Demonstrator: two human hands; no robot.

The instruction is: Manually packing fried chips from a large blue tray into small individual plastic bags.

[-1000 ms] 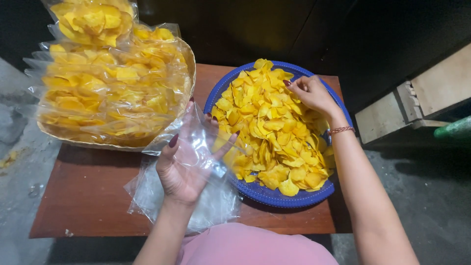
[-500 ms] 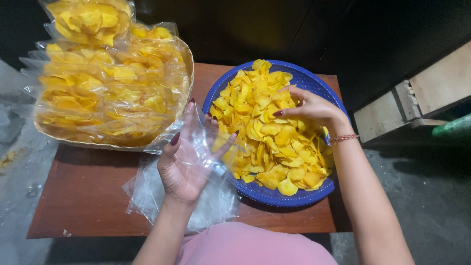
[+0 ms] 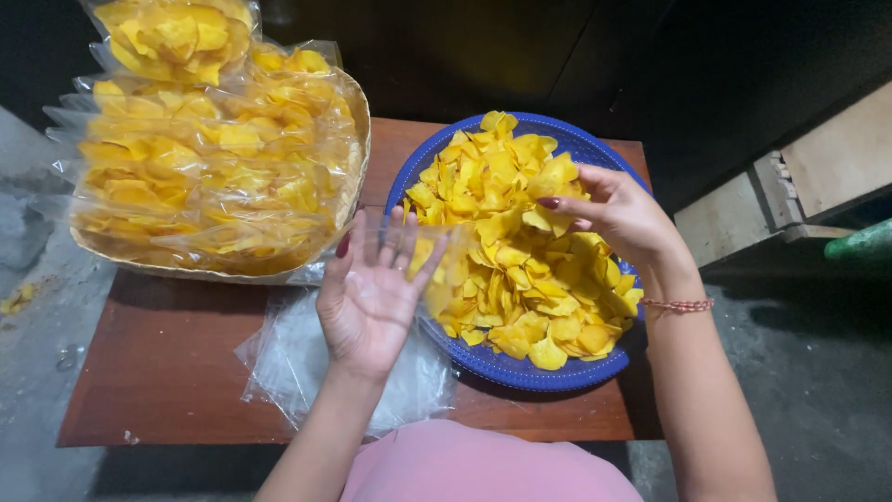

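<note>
Over the blue basket (image 3: 557, 376) of yellow chips (image 3: 506, 270), the right hand (image 3: 618, 214) pinches a small bunch of chips. Beside it the left hand (image 3: 372, 297) holds a clear plastic bag (image 3: 437, 251) up on spread fingers, its mouth seemingly toward the basket, though glare blurs the edge. Keeping that mouth wide and close to the rim should prevent spills.

Reddish wooden table (image 3: 167, 372), grey concrete floor (image 3: 818, 372), dark wall (image 3: 725, 65), pale wooden frame (image 3: 818, 177).
</note>
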